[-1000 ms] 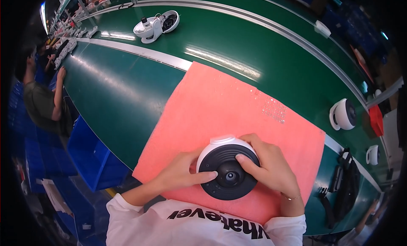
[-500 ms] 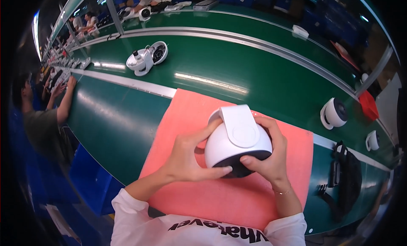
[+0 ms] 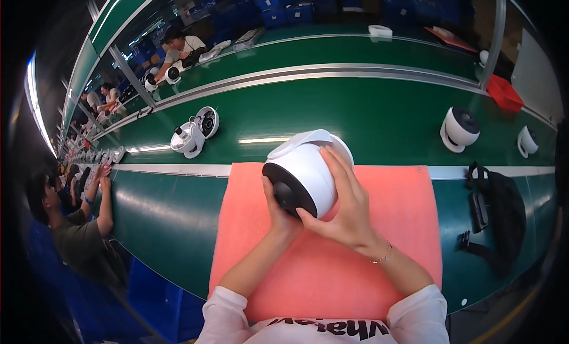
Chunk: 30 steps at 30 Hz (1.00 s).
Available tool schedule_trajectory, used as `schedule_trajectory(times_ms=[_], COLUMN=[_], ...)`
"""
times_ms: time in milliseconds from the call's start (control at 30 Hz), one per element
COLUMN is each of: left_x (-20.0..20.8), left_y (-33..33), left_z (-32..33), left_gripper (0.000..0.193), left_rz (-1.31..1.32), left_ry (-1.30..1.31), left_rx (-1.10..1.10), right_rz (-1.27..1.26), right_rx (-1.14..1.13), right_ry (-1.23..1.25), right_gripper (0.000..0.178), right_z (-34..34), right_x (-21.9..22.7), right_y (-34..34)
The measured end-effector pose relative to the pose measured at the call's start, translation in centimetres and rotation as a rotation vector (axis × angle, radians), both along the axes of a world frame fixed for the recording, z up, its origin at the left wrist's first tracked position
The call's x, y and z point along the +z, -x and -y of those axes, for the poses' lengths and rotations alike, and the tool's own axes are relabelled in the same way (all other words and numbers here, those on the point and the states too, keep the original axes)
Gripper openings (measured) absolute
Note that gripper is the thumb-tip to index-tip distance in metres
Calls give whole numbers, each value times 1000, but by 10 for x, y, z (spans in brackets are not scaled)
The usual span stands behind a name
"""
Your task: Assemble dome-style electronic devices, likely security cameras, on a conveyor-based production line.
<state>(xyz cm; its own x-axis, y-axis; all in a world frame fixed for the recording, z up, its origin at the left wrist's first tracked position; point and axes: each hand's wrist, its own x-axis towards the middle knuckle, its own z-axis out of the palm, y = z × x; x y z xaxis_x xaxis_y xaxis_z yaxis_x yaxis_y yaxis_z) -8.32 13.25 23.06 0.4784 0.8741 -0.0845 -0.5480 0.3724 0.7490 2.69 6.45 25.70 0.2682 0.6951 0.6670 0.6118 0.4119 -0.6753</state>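
Your hands [image 3: 352, 216] grip round device [image 3: 314, 172] | open white housing [image 3: 194, 146] holds dark part [image 3: 208, 124] | red bin [image 3: 505, 95] far right | black bag [image 3: 505, 216] on counter [image 3: 163, 210]

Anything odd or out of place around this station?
One thing: the opened white unit on the green surface, beyond and left of the pink mat, exposes its insides, whereas the held unit looks closed. Can't tell whether it's damaged or opened deliberately.
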Motion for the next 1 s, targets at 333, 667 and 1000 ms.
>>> schedule_trajectory(times_ms=[333, 667, 1000], left_x=[11, -27, -44], left_y=[-19, -41, 34], left_z=[-29, -137, -214], left_gripper=[68, 86, 71], left_rz=[-193, -510, -250], left_ry=[27, 61, 110], left_rx=[-3, -11, 586], right_rz=[-474, 394, 527], right_rx=[199, 75, 30], right_ry=[82, 351, 311], right_gripper=[97, 72, 49], right_z=[-22, -20, -22], right_x=[-28, -95, -99], right_y=[-19, -16, -19])
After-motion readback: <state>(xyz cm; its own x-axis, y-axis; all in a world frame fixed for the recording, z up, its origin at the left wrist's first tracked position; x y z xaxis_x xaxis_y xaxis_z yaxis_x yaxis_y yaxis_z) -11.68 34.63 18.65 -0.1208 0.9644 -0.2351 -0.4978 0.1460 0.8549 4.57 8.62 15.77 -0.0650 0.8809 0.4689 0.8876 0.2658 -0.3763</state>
